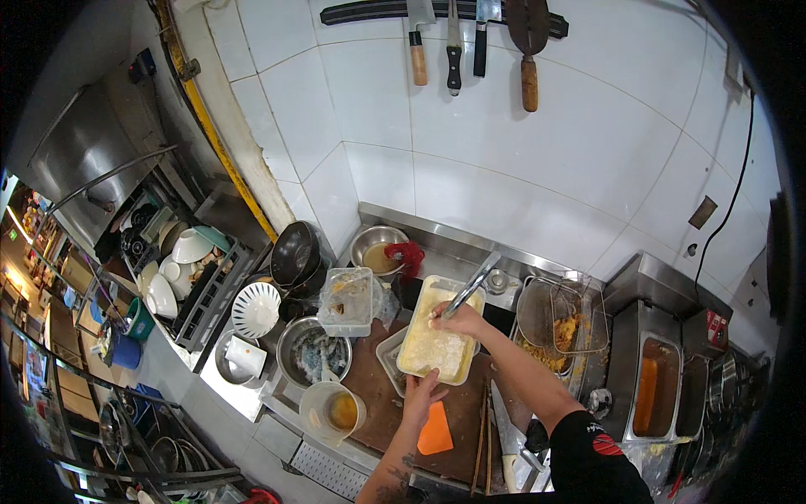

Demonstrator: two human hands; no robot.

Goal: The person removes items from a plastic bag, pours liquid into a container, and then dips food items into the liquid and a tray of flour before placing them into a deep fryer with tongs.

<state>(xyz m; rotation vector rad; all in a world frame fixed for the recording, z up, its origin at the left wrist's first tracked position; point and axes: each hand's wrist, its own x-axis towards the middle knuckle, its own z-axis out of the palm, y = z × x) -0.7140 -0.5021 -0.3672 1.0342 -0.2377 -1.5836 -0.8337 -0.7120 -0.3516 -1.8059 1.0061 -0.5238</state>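
My left hand (420, 394) grips the near rim of a rectangular plastic tray (463, 376), its thumb lying over the edge. Pale yellow-white powder (444, 340) fills the tray, which is held tilted above the worktop. Over its right side is my right hand (463, 319), fingertips bent down at the powder. A shiny metal tube (473, 283) crosses the tray and meets that hand; whether I grip it is unclear. Partly covered beneath the tray is another plastic container (391, 358). An orange scraper-like sheet (435, 431) rests on the brown cutting board (371, 384) beside my left wrist.
Left stand a steel bowl (296, 372) with greyish contents, a clear tub (343, 271) and a container of yellow liquid (315, 416). Wire baskets (579, 315), a fryer with orange oil (645, 394), chopsticks (483, 435) and a knife (504, 416) are right. Knives (453, 63) hang above.
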